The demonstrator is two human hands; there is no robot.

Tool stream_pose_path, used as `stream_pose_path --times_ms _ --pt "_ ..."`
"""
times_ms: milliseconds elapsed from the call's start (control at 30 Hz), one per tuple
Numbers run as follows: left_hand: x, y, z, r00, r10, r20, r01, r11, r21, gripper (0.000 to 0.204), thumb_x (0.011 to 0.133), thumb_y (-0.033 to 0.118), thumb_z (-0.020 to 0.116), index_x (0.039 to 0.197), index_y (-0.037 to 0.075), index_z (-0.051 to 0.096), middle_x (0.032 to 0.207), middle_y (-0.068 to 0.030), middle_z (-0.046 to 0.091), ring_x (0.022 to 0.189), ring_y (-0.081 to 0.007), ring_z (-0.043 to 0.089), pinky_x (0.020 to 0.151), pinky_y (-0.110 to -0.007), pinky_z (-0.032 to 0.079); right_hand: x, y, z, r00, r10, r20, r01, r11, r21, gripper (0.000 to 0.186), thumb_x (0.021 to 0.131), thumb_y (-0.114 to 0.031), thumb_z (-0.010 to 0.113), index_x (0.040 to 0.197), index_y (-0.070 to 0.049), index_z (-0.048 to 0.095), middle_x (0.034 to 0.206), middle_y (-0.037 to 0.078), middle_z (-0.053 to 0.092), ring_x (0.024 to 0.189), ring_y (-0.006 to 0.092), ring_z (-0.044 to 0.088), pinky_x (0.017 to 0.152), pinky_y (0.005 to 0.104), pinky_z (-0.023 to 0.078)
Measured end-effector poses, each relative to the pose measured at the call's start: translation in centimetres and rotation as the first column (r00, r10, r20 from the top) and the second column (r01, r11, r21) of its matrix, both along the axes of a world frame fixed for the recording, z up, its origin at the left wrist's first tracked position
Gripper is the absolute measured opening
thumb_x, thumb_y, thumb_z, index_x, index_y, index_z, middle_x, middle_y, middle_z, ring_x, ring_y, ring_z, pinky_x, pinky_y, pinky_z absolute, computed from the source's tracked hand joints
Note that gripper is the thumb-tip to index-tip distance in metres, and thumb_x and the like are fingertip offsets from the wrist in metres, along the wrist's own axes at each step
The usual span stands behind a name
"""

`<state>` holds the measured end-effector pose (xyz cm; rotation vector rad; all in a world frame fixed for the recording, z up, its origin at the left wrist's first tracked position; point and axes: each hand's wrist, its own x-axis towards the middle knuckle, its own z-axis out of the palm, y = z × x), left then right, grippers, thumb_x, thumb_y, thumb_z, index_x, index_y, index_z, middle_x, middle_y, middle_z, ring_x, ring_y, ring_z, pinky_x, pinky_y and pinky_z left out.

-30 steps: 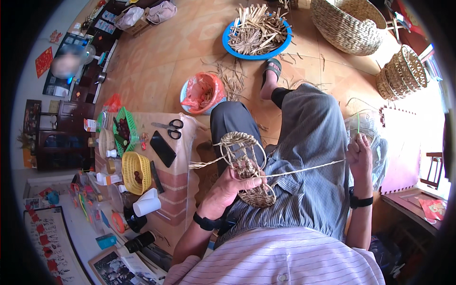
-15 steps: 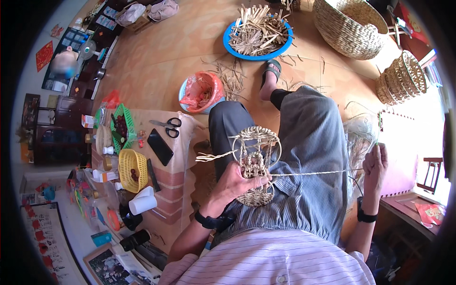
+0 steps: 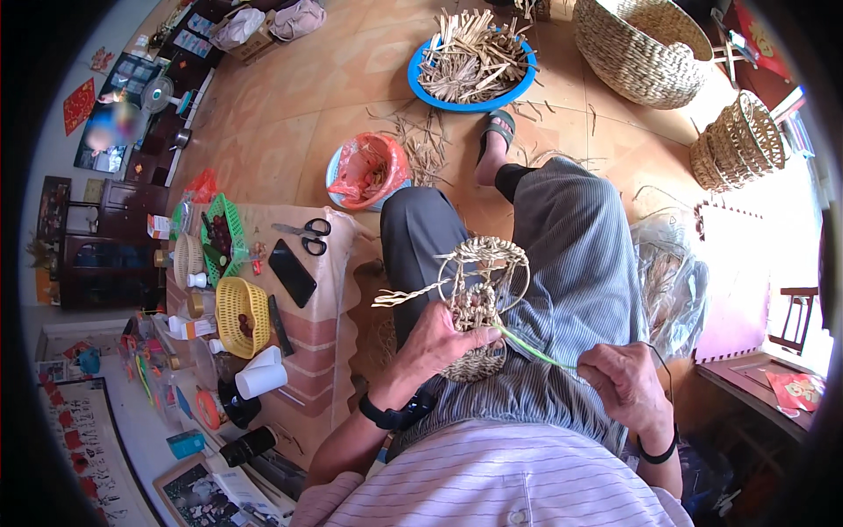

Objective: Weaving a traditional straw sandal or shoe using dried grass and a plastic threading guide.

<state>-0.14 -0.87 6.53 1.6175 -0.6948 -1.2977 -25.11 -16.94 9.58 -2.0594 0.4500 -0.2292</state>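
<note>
Over my lap I hold a small woven straw piece (image 3: 475, 304), with rope-like bands and a thin round ring (image 3: 528, 283) at its far end. My left hand (image 3: 434, 346) is closed on its near left part, the thumb pressed at its right edge. A twisted straw tail (image 3: 406, 296) sticks out to the left. From beside that thumb a thin, partly green strand (image 3: 536, 351) runs right and nearer to my right hand (image 3: 625, 385). My right fingers are pinched together on the strand's far end; their tips are partly hidden.
On the left table lie scissors (image 3: 309, 235), a black phone (image 3: 291, 273), a yellow basket (image 3: 230, 303) and a green basket (image 3: 216, 233). Ahead on the floor are a red-lined bucket (image 3: 358, 189), a blue basin (image 3: 421, 90) of straw and large woven baskets (image 3: 645, 66). A clear plastic bag (image 3: 672, 272) stands right.
My right hand has come inward and nearer from far right. The taut pale cord no longer stretches across; a shorter green strand shows there. My left hand keeps its hold, the woven piece shifting slightly.
</note>
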Motion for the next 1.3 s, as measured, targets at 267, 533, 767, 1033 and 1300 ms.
stream_pose_path --times_ms 267,533,767,1033,1300 --pt "-0.3 0.0 -0.8 0.999 -0.013 -0.030 0.013 1.000 -0.009 0.014 0.091 0.010 0.073 0.099 -0.001 0.070 0.086 -0.0047 0.073 0.080 -0.0111 0.067 0.076 -0.028 0.054 0.1 1.3 0.3 0.992 0.004 -0.124 -0.011 0.998 -0.056 0.011 0.085 -0.004 0.071 0.086 -0.005 0.060 0.066 0.011 0.061 0.058 0.0321 0.063 0.054 0.0401 0.050" --pt "0.0 -0.7 -0.4 0.973 0.017 -0.231 -0.022 1.000 -0.021 0.015 0.090 0.011 0.075 0.099 0.000 0.070 0.088 -0.0040 0.073 0.082 -0.0111 0.068 0.076 -0.028 0.054 2.3 2.0 3.2 0.988 0.026 -0.153 -0.048 0.988 -0.148 0.021 0.087 -0.006 0.069 0.077 -0.004 0.051 0.062 0.011 0.058 0.051 0.0314 0.061 0.049 0.0405 0.048" --pt "0.5 -0.2 0.3 0.990 -0.048 -0.136 0.053 0.998 0.029 0.038 0.088 0.016 0.078 0.120 0.000 0.066 0.111 -0.0061 0.071 0.104 -0.0136 0.065 0.095 -0.030 0.051 6.8 3.8 0.4 0.993 0.101 -0.059 -0.115 0.936 -0.333 0.015 0.078 -0.002 0.063 0.086 -0.004 0.051 0.069 0.011 0.061 0.052 0.0294 0.062 0.048 0.0396 0.049" --pt "-1.4 -0.1 -1.6 0.994 -0.030 0.108 0.036 0.998 -0.057 0.042 0.086 0.011 0.072 0.126 0.002 0.063 0.114 -0.0075 0.070 0.105 -0.0133 0.062 0.096 -0.032 0.050 6.4 1.6 -5.7 0.991 -0.129 -0.023 0.103 0.661 0.743 0.023 0.102 -0.022 0.061 0.094 -0.001 0.066 0.077 0.002 0.067 0.064 0.0091 0.060 0.054 0.0253 0.043" --pt "-1.6 -0.6 1.5 0.990 -0.115 0.084 0.116 0.993 -0.003 0.032 0.085 0.009 0.069 0.115 0.000 0.061 0.092 -0.0049 0.065 0.088 -0.0108 0.058 0.083 -0.032 0.050 8.5 1.0 -8.9 0.995 -0.095 0.038 -0.003 0.350 0.937 0.029 0.094 -0.028 0.073 0.114 -0.007 0.068 0.096 0.002 0.072 0.080 0.0095 0.067 0.064 0.0239 0.052"
